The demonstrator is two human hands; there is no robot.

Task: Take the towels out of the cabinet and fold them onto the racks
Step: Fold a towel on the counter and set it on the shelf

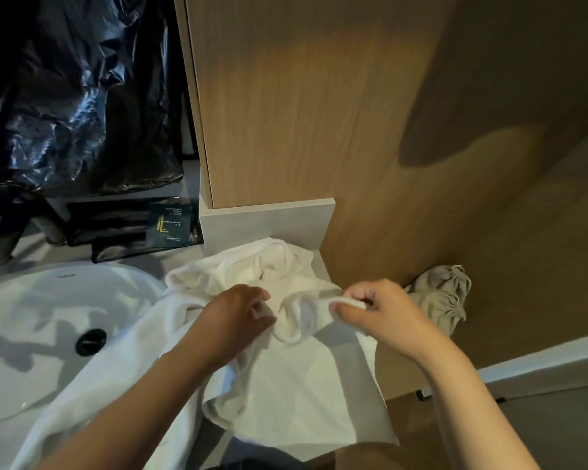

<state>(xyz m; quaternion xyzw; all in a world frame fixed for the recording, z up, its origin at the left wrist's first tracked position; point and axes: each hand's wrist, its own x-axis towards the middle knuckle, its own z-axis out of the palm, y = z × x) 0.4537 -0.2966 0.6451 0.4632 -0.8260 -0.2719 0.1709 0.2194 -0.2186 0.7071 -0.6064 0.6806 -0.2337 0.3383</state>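
while both hands work at it, the crumpled white terry towel [286, 385] lies on the pale grey counter [180, 256], just to the right of the white oval sink basin [41, 317]; one part of the cloth hangs over the rim of the basin, another part hangs over the front edge of the counter; the far end is bunched against the low grey ledge [269, 222] at the foot of the light wooden cabinet panel [302, 113].

the left hand [238, 317] has its fingers curled into a fold near the middle of the towel and grips it; the right hand [374, 310] pinches a raised edge of the same towel between thumb and bent fingers, a small white end showing beside the thumb; the two hands are near each other, with a ridge of cloth between them.

a round black drain plug [90, 340] sits in the basin; behind the basin lies a dark packet with gold lettering [170, 225], and above it a shiny black plastic bag [75, 96]; a beige drawstring cloth bag [442, 296] is to the right of the counter, against the wooden wall.
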